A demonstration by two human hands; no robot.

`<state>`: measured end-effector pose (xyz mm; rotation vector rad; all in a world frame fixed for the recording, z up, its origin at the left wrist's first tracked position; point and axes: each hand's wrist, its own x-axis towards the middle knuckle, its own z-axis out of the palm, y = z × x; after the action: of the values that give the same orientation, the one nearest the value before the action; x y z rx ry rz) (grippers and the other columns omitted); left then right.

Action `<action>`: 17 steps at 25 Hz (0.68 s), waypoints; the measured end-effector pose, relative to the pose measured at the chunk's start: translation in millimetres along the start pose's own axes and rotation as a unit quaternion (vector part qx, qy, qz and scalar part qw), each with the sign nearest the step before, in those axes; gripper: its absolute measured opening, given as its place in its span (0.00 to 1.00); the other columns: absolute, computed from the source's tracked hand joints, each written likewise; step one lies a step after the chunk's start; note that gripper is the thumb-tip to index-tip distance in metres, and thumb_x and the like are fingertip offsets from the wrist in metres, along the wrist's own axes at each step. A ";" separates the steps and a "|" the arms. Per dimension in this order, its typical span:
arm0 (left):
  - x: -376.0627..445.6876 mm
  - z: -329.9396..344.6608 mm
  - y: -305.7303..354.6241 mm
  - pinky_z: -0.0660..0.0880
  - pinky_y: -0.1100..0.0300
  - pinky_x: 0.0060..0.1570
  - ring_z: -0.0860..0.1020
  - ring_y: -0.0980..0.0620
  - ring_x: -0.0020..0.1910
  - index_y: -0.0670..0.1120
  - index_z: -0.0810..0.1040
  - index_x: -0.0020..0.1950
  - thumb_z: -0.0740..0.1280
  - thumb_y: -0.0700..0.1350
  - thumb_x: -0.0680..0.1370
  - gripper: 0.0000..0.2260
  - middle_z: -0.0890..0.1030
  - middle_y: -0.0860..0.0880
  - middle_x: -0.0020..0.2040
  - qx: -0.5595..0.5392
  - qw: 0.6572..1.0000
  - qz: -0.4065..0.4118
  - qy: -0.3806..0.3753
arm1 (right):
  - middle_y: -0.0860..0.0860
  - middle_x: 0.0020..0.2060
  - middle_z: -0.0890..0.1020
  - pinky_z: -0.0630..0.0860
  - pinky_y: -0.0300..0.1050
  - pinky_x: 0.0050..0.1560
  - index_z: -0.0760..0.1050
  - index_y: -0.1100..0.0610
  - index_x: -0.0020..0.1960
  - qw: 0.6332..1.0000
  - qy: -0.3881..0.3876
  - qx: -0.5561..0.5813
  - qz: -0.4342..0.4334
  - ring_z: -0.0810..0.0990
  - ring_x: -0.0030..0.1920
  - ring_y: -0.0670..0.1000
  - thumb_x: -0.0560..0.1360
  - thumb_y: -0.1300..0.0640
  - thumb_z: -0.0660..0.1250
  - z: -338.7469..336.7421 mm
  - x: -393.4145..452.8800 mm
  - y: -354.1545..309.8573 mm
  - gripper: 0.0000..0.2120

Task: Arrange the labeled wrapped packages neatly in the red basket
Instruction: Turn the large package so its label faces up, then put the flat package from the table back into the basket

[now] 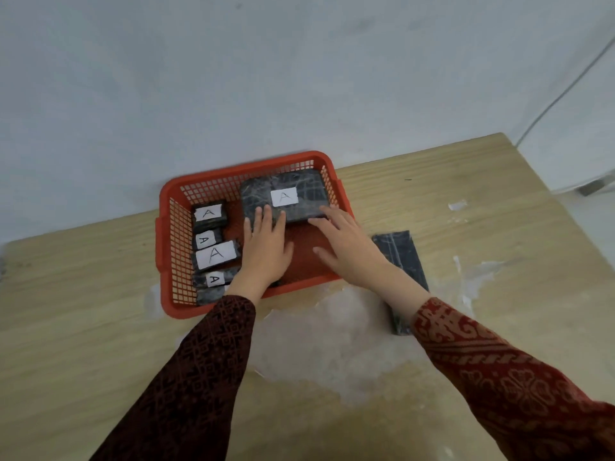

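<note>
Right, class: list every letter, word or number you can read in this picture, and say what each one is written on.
"A": white label on the large package at the basket's far right.
"A": far small package, left column.
"A": second small package.
"A": third, biggest label.
"A": fourth.
Nearest left package: label mostly hidden, unreadable.
Package on the table: no label showing.

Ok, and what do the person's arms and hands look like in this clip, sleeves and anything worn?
Both hands, the left hand and the right hand, are bare: no gloves, and no rings or watch can be seen. The arms wear long sleeves in dark red fabric with a woven batik-like pattern: the left sleeve looks darker, the right sleeve brighter with lighter scroll and floral motifs.
</note>
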<state>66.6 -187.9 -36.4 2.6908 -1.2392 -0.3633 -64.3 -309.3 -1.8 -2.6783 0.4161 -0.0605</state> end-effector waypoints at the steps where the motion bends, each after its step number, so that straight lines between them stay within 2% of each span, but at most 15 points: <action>1: -0.6 -6.0 11.0 0.41 0.45 0.75 0.46 0.42 0.78 0.45 0.55 0.78 0.58 0.48 0.81 0.26 0.51 0.40 0.79 -0.009 1.000 0.016 0.022 | 0.58 0.72 0.66 0.62 0.55 0.71 0.67 0.58 0.69 0.999 0.038 0.036 0.009 0.62 0.73 0.58 0.76 0.55 0.64 -4.8 -19.8 4.6 0.23; 3: -3.0 -15.7 41.0 0.44 0.47 0.75 0.51 0.43 0.78 0.45 0.63 0.75 0.58 0.46 0.81 0.22 0.59 0.41 0.78 -0.042 0.993 0.078 0.078 | 0.59 0.68 0.70 0.67 0.57 0.68 0.70 0.60 0.66 0.990 0.106 0.076 0.054 0.67 0.69 0.59 0.75 0.58 0.65 -2.4 -66.6 18.2 0.19; 5: -7.6 -18.1 77.4 0.50 0.47 0.75 0.57 0.43 0.77 0.45 0.69 0.71 0.59 0.45 0.81 0.19 0.65 0.42 0.75 -0.058 0.979 0.170 0.101 | 0.60 0.69 0.69 0.67 0.60 0.68 0.71 0.60 0.65 0.981 0.126 0.063 0.135 0.67 0.70 0.60 0.75 0.56 0.66 14.1 -113.8 34.2 0.20; 7: -13.5 -11.9 109.9 0.53 0.48 0.75 0.60 0.43 0.75 0.45 0.70 0.71 0.61 0.43 0.80 0.18 0.68 0.42 0.74 -0.032 0.963 0.253 0.081 | 0.60 0.74 0.63 0.62 0.60 0.71 0.67 0.56 0.69 0.970 0.090 0.023 0.224 0.60 0.74 0.61 0.75 0.48 0.66 36.2 -144.8 45.8 0.26; 9: -20.6 3.4 137.1 0.52 0.49 0.75 0.59 0.43 0.76 0.46 0.68 0.73 0.61 0.39 0.79 0.21 0.66 0.41 0.75 0.032 0.952 0.305 0.019 | 0.60 0.76 0.55 0.58 0.61 0.71 0.60 0.54 0.73 0.958 0.032 -0.003 0.286 0.53 0.76 0.62 0.74 0.44 0.66 52.8 -161.7 55.5 0.33; 11: -27.0 23.8 152.7 0.49 0.48 0.76 0.51 0.43 0.78 0.46 0.63 0.76 0.61 0.36 0.78 0.25 0.58 0.42 0.78 0.127 0.939 0.313 -0.058 | 0.61 0.77 0.52 0.59 0.61 0.70 0.58 0.54 0.74 0.956 0.014 0.008 0.293 0.52 0.76 0.63 0.75 0.46 0.65 59.6 -167.5 62.8 0.32; 13: -32.9 41.5 156.6 0.47 0.47 0.76 0.47 0.43 0.79 0.48 0.56 0.78 0.61 0.36 0.79 0.29 0.52 0.42 0.79 0.166 0.937 0.287 -0.108 | 0.60 0.77 0.55 0.61 0.62 0.68 0.62 0.54 0.73 0.961 0.031 0.028 0.275 0.53 0.76 0.63 0.76 0.50 0.65 57.0 -171.0 67.5 0.28; 15: -34.8 49.5 158.9 0.49 0.47 0.76 0.47 0.43 0.78 0.51 0.54 0.78 0.62 0.37 0.79 0.31 0.51 0.44 0.80 0.121 0.949 0.271 -0.104 | 0.57 0.75 0.61 0.61 0.63 0.68 0.65 0.54 0.71 0.960 0.064 0.053 0.268 0.55 0.75 0.62 0.76 0.51 0.64 43.9 -177.4 74.9 0.25; 17: -30.4 47.1 166.4 0.54 0.45 0.75 0.50 0.42 0.78 0.53 0.58 0.77 0.64 0.41 0.79 0.28 0.54 0.46 0.79 0.039 0.958 0.273 -0.073 | 0.55 0.71 0.69 0.64 0.58 0.68 0.69 0.55 0.69 0.950 0.125 0.116 0.262 0.62 0.73 0.60 0.77 0.54 0.63 22.6 -183.7 83.7 0.21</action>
<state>-86.4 -274.0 -36.7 2.2708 -1.9974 -0.4417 -260.7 -317.6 -53.3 -2.2545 1.1126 -0.2725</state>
